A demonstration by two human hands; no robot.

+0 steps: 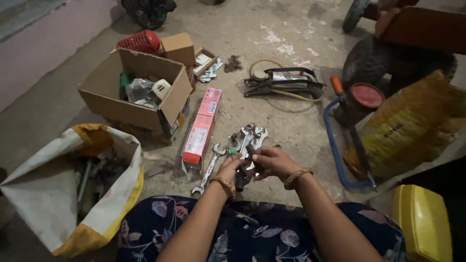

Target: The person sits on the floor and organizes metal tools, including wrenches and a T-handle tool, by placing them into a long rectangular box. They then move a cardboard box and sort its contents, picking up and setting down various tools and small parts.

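Both my hands meet over the concrete floor in front of my lap. My left hand (230, 171) and my right hand (272, 160) together grip a small dark rusty metal part (245, 171); its exact shape is hard to tell. Just beyond the hands lie several open-ended wrenches (251, 137) in a loose bunch. One longer wrench (209, 169) rests to the left of my left hand. A bangle sits on each wrist.
A long red and pink box (201, 125) lies left of the wrenches, with an open cardboard box (137, 87) behind it. An open sack of tools (85, 182) is at left. A foot pump (284, 83), a blue hacksaw frame (335, 145), a yellow sack (412, 126) and a yellow container (423, 221) are at right.
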